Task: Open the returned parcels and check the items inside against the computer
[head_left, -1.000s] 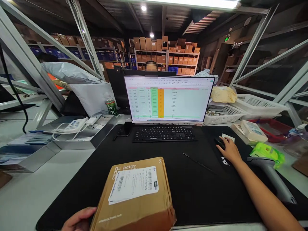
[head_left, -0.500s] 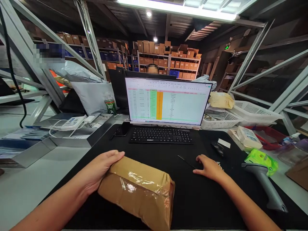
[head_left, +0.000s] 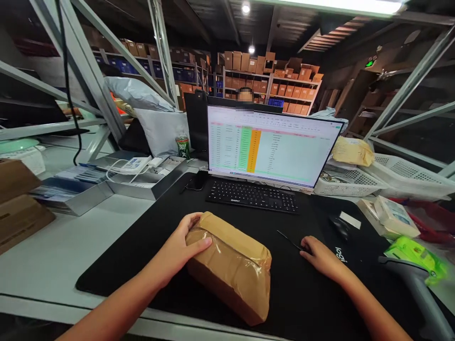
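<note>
A brown cardboard parcel [head_left: 231,260], wrapped in shiny clear tape, is tilted over the black desk mat [head_left: 135,251]. My left hand [head_left: 190,241] grips its left end, with the thumb across the near face and the fingers over the far side. To the right, my right hand [head_left: 316,253] rests low on the mat, its fingers closed at the near end of a thin dark rod-like tool [head_left: 287,238]. The tool's exact kind does not show, and the hand covers its rear end.
Behind the parcel are a keyboard [head_left: 252,196], a phone [head_left: 196,181] and a monitor [head_left: 270,147] with a spreadsheet. A mouse [head_left: 339,228] and barcode scanner [head_left: 419,289] lie right. White baskets [head_left: 355,182] stand back right; grey trays [head_left: 78,194] and cartons [head_left: 17,208] are left.
The parcel has turned and shifted away from me, and my left thumb now lies across its near face. My right fingers have drawn closer together at the tool. The camera view has swung left.
</note>
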A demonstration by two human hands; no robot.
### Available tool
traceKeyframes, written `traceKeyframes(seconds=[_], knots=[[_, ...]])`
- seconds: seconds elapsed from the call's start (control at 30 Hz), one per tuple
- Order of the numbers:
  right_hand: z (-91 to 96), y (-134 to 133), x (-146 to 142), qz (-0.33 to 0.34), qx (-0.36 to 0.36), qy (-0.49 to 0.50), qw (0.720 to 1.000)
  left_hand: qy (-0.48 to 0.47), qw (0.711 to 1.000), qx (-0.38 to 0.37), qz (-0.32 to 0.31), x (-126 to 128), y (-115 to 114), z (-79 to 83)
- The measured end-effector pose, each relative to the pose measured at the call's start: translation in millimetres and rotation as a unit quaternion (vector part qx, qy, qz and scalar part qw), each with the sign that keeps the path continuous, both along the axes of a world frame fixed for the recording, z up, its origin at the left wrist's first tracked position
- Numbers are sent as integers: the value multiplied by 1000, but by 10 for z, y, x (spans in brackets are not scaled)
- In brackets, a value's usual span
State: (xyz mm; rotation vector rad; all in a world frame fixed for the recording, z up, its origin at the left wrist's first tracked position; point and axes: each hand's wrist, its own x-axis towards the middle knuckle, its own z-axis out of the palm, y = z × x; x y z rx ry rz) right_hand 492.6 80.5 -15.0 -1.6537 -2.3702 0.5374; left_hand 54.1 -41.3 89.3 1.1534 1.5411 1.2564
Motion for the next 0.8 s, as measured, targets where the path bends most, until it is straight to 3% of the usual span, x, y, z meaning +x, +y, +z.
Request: traceKeyframes(seconds=[0.1,0.17,0.27,0.33,0.4,0.47,0.53,0.6,0.7,0.8], knots=[[-22,30,-7,-38,18,16,999,-95,991,38,89,132,-20,-120],[38,70,-8,-87,-11,61,994,-124,980,77,137,244,-22,-210],[339,45,-74,-122,-46,151,980,-113,964,140,196,396,-34,-325],[688,-96,-214,-77,-10,167,983,-95,956,165,224,476,-49,-379],[1101,-332,-461,19,53,137,989,-77,949,181,247,544,-60,-410],[1498,-602,-808,119,122,93,981,-63,941,195,268,610,-59,-419],[1805,-839,-1214,214,142,28,966,-55,933,207,288,678,-48,-412],[1996,-1011,-1617,269,147,-70,949,-60,926,214,304,744,-32,-403],[2122,-1150,-2094,299,165,-219,914,-89,918,216,320,824,-13,-410],[2150,-1206,-2374,331,174,-244,895,-96,910,224,334,865,0,-449]])
